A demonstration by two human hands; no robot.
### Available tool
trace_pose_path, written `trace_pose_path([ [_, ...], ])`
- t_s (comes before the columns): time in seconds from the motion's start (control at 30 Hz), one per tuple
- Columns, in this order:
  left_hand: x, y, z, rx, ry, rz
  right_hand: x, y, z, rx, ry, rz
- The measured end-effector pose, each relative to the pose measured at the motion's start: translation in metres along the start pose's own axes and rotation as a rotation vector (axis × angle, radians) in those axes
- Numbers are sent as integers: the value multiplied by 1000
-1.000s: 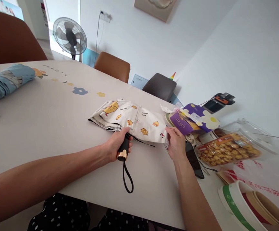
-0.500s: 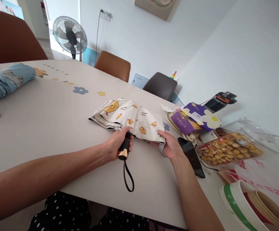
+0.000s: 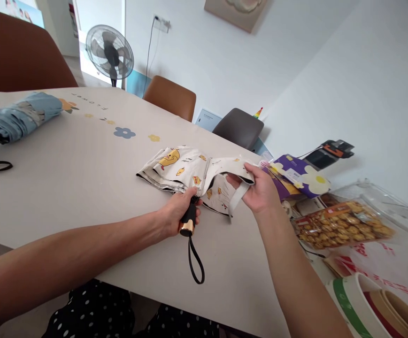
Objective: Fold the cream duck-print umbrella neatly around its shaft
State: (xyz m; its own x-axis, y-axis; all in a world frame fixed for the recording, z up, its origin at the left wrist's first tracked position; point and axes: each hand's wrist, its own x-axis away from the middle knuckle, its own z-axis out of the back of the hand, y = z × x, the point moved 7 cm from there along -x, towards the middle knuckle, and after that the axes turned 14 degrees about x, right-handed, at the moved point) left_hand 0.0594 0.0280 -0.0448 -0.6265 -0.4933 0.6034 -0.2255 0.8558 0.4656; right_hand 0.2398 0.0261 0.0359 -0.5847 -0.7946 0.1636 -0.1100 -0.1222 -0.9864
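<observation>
A white folding umbrella (image 3: 186, 164) printed with yellow ducks lies collapsed on the table, its cloth loose and spread to both sides. My left hand (image 3: 177, 211) is wrapped round its black handle, which ends in a gold-coloured cap with a black wrist loop (image 3: 196, 260) hanging from it. At the right side, my right hand (image 3: 260, 188) pinches the edge of a canopy panel and holds it lifted and folded over. A pale strap (image 3: 238, 199) dangles below that hand. The umbrella's shaft is hidden by the cloth.
At the left lies a blue folded umbrella (image 3: 24, 115). Along the right stand a purple box (image 3: 302, 176), a clear container of brown snacks (image 3: 344, 225) and nested paper bowls (image 3: 355, 300). Chairs (image 3: 172, 96) and a fan (image 3: 110, 51) are beyond the white table (image 3: 94, 197).
My right hand has raised the right panel's edge and turned it up, showing its underside and the strap. My left hand keeps its grip on the handle. The view has shifted slightly.
</observation>
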Motion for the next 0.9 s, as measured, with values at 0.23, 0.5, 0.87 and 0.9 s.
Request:
trace_pose_path([
  [0.23,-11,-2,3,63,-33,-42,-7,-15,-59,103,-165,-11],
  [0.5,-13,-2,3,88,-50,-32,-15,-36,-109,214,-321,59],
  [0.87,-10,0,-1,189,-77,-28,-2,-24,-211,626,-763,75],
  [0.9,-11,1,-1,201,-82,-29,1,-28,-215,683,-751,139],
])
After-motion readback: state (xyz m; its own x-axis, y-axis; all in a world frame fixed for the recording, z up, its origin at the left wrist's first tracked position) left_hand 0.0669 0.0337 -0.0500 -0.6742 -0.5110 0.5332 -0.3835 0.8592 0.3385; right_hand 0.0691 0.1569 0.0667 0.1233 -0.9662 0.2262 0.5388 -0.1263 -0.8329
